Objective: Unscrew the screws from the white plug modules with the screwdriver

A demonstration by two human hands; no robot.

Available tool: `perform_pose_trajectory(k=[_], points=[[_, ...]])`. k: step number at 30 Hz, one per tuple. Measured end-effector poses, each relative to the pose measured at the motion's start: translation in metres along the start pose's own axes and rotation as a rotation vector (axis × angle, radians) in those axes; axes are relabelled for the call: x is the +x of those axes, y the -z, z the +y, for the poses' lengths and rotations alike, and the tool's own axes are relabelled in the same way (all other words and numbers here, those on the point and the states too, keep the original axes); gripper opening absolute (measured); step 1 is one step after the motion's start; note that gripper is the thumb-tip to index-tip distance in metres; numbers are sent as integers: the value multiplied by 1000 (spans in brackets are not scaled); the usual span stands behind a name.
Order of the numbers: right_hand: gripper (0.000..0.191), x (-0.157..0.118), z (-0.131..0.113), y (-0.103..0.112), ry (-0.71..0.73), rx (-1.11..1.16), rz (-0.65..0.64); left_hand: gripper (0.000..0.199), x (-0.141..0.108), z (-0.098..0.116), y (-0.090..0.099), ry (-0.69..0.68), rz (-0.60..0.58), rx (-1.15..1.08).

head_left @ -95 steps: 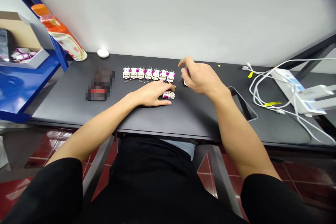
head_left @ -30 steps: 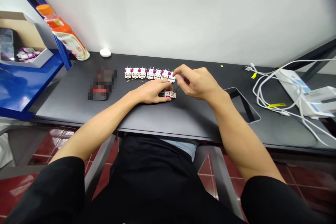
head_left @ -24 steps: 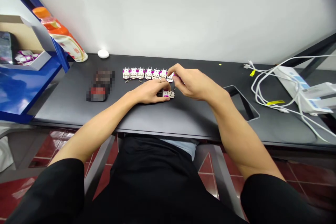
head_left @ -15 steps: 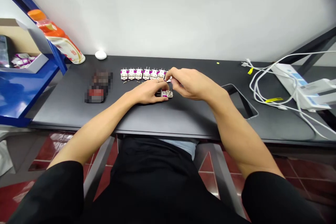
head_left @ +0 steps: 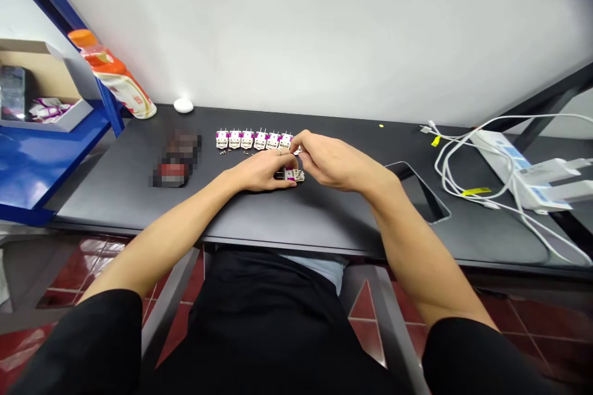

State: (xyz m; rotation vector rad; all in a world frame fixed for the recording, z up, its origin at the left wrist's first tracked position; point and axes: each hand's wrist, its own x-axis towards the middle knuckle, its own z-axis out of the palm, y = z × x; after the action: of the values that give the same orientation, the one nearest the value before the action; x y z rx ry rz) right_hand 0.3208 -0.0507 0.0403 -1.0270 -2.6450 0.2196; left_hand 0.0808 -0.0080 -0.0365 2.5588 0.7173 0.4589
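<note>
My left hand (head_left: 260, 171) rests on the black desk, its thumb and fingers closed around a small white and purple plastic module (head_left: 291, 176). Above that piece is my right hand (head_left: 337, 162), fingers pinched on a thin dark tool (head_left: 301, 169) like a hex key or slim screwdriver; its kind is mostly hidden. The tool's shaft points down at the module's right end. Behind my hands stands a row of several matching modules (head_left: 247, 139) with thin pins sticking up, the rightmost partly covered by my right hand. Tiny screws (head_left: 223, 152) lie in front of the row.
On the left are a blurred-out dark and red item (head_left: 175, 163), a white oval object (head_left: 183, 105), an orange-capped bottle (head_left: 115, 77) and an open box (head_left: 65, 114) on a blue shelf. A phone-like slab (head_left: 419, 192), white cables (head_left: 447, 163) and a power strip (head_left: 519, 170) lie right.
The view has tilted slightly, so everything sits a little lower in the picture. Both hands keep the same grip on the module and the thin tool.
</note>
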Motion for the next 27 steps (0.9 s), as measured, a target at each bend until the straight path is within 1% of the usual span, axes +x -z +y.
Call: perform_pose_trajectory(k=[2, 4, 6, 7, 12, 16, 18, 20, 22, 23, 25, 27], points=[[21, 0, -1, 0, -7, -33, -4, 34, 0, 0, 0, 0, -4, 0], [21, 1, -2, 1, -38, -134, -5, 35, 0, -2, -1, 2, -9, 8], [26, 1, -3, 2, -76, -232, -10, 37, 0, -3, -3, 3, -8, 11], [28, 1, -4, 3, -91, -245, -22, 38, 0, -4, -3, 1, -6, 9], [24, 0, -7, 9, -92, -71, -107, 36, 0, -3, -1, -10, -6, 6], [20, -1, -8, 11, -100, 50, -125, 38, -1, -1, 1, -1, -21, 16], [21, -1, -8, 11, -81, 43, -107, 39, -1, 0, 2, 2, -24, 14], [22, -1, -7, 10, -35, -23, -71, 39, -1, 0, 2, 0, -24, 13], [15, -2, -6, 9, -8, -93, -39, 37, 0, 0, 1, 1, -20, 15], [16, -2, -5, 8, -14, -131, -26, 36, 0, 0, 1, 1, -19, 16], [25, -2, -3, 7, -52, -196, -6, 36, 1, 0, 1, 0, -19, 11], [28, -2, -1, 7, -67, -208, -2, 35, 1, 0, 1, -4, -17, -1]])
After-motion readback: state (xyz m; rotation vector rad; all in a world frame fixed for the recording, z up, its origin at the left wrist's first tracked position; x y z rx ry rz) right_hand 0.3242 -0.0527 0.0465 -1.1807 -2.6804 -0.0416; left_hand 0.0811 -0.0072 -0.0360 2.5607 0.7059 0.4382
